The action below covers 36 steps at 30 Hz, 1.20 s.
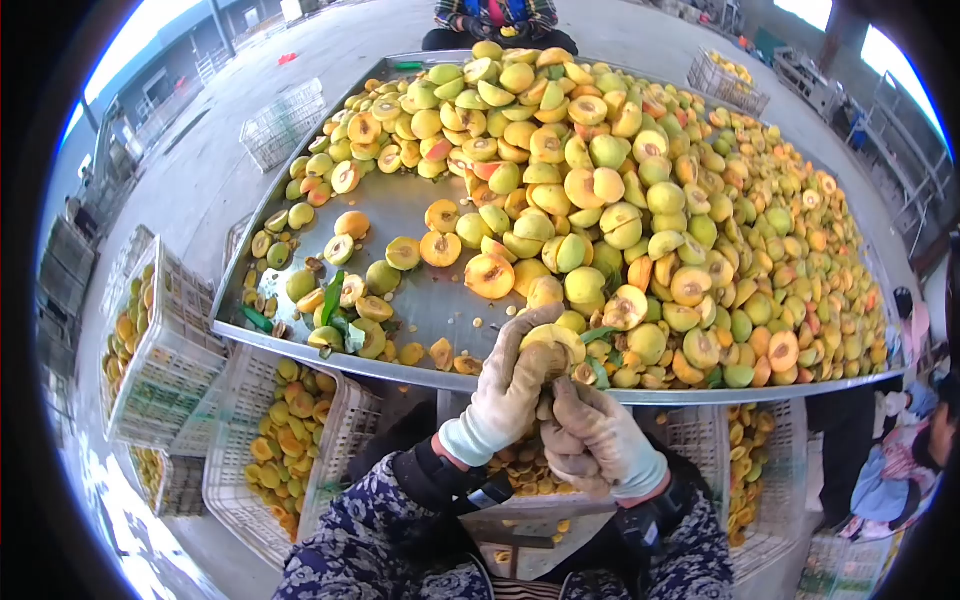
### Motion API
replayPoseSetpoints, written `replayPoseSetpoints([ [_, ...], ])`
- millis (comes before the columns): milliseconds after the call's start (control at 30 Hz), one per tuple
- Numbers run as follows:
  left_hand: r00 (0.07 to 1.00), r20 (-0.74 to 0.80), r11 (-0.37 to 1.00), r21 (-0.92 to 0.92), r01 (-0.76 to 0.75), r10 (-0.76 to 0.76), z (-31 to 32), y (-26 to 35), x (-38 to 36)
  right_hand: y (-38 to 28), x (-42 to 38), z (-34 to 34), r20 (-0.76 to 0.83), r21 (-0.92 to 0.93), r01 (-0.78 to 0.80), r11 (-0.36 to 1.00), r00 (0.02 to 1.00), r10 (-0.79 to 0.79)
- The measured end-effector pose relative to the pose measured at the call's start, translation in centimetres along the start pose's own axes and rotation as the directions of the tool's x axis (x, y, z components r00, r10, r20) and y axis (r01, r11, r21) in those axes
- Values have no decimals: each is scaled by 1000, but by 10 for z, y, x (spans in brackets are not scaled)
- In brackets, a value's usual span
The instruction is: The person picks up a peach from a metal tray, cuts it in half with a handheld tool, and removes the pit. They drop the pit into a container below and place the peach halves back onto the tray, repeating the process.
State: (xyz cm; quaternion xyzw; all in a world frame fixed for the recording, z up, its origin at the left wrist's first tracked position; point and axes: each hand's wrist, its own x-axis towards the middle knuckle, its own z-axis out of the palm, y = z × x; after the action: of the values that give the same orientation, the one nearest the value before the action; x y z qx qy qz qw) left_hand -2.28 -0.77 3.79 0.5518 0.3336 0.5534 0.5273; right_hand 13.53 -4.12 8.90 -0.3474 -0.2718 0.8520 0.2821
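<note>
My left hand (517, 385), in a dirty white work glove, grips a yellow peach half (553, 343) just over the near edge of the metal table. My right hand (600, 437), gloved the same way, is closed right beside it, its fingertips close to the fruit. Whatever lies inside the right fist is hidden by the glove. In front of both hands spreads a large heap of halved and whole peaches (620, 225), yellow-green outside and orange inside, some with brown pits showing. A cut peach half (489, 276) lies apart on the metal tray table (400, 205).
Below the table stand plastic crates, one with peach halves (290, 440) at left and another (745, 470) at right. More crates (170, 350) are stacked at far left. A person (497, 22) sits across the table; another person (905, 460) is at right. Green leaves (332, 298) lie among fruit.
</note>
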Motion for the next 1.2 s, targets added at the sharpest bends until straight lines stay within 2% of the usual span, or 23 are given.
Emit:
replayPoseSetpoints([
  [33, 1000, -19, 1000, -13, -19, 18, 1, -7, 2, 3, 2, 1, -34, -10, 8, 1000, 999, -8],
  [100, 995, -81, 997, 62, -49, 54, 3, -22, 5, 18, 11, -2, -142, -524, 142, 840, 958, -250],
  [133, 996, -79, 996, -82, 45, -52, 9, -14, 1, 17, 10, -2, -145, -518, 157, 841, 952, -268],
  [167, 995, -87, 999, -15, 38, -39, 9, -9, 0, 17, 9, 1, -147, -506, 175, 845, 947, -285],
  [233, 996, -61, 990, -122, 64, -72, 13, 5, -5, 13, 2, 6, -139, -129, 93, 987, 984, -111],
  [300, 994, -78, 997, 27, -74, 76, 9, 9, -6, 22, 4, -3, 69, 113, 142, 983, 986, -150],
  [367, 986, -22, 965, -211, 158, -166, 16, 7, -11, 38, 3, -13, 198, 482, 63, 874, 964, -179],
  [400, 993, -61, 989, -116, 91, -98, 17, 12, -17, 48, 3, -10, -26, -44, 323, 945, 946, -324],
  [433, 994, -100, 999, -7, 40, -40, 19, 14, -21, 56, 5, -7, -87, -576, 418, 702, 823, -561],
  [500, 973, -229, 1000, -27, -16, 9, 23, 0, -30, 69, 12, -3, -128, -553, 449, 702, 787, -603],
  [567, 959, -283, 985, -159, -67, 20, 16, 10, -48, 77, 5, 24, -302, -490, 293, 821, 826, -475],
  [633, 956, -284, 928, -371, -43, -69, 11, 9, -64, 100, 20, -13, -148, -730, 307, 611, 801, -579],
  [700, 933, -331, 869, -492, -42, -143, 6, -1, -72, 120, 55, -30, 188, -871, 480, 109, 530, -827],
  [733, 919, -354, 888, -460, -9, -174, 2, -2, -75, 125, 55, -27, 193, -864, 489, 117, 537, -821],
  [867, 918, -366, 812, -575, -96, -151, -11, -22, -90, 117, 23, 43, -152, -581, 292, 759, 878, -454],
  [900, 897, -440, 952, -294, -89, -52, -13, -33, -93, 111, 13, 61, -191, -467, 201, 861, 928, -320],
  [933, 929, -366, 943, -326, -68, -60, -16, -22, -97, 107, -4, 75, -129, -214, 139, 967, 977, -169],
  [967, 956, -284, 934, -354, -38, -68, -22, -13, -104, 106, -1, 68, -129, -211, 148, 966, 976, -177],
  [1033, 968, -239, 939, -345, -7, -81, -34, 29, -118, 104, 1, 45, 355, 106, 44, 993, 931, -80],
  [1067, 976, -202, 946, -325, 18, -87, -39, 42, -120, 105, 0, 48, 298, 134, 37, 990, 952, -76],
  [1100, 977, -196, 946, -325, 12, -80, -40, 33, -117, 109, 4, 58, 297, 131, 46, 990, 951, -83],
  [1167, 926, -375, 954, -291, -75, -42, -33, 1, -107, 121, 13, 78, -199, -290, 252, 923, 928, -315],
  [1200, 913, -341, 911, -406, 70, -222, -39, 25, -117, 118, 10, 77, -96, -614, 183, 768, 949, -302],
])
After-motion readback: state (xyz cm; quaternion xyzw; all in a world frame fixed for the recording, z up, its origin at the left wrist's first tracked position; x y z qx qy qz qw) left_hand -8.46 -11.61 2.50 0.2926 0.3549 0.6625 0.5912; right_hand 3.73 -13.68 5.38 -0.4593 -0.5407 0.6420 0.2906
